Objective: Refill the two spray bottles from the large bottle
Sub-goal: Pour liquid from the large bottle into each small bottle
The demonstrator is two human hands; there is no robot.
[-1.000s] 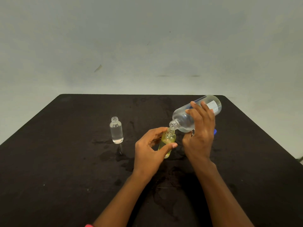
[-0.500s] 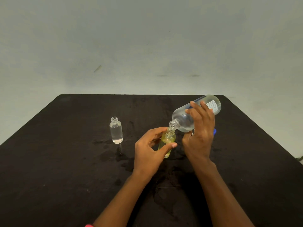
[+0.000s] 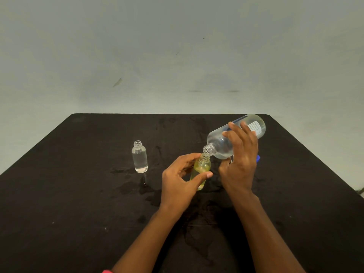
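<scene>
Now right hand [image 3: 239, 164] wrapped round large clear plastic bottle [image 3: 222, 143], tilted, neck touching mouth of small yellow-tinted spray bottle [image 3: 200, 171]. Left hand [image 3: 180, 184] pinches that bottle, thumb and fingers at shoulder, base on black worktop [image 3: 78, 194]. Likely light, slick when wet; grip mid-body. Second small clear spray bottle [image 3: 139, 157] stands uncapped, apart at left, nearly full. Wet patches [image 3: 149, 191] around.

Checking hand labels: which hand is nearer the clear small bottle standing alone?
Left. The left hand holds the yellow bottle just right of the clear small bottle; the right hand is farther right, tilting the large bottle.
</scene>
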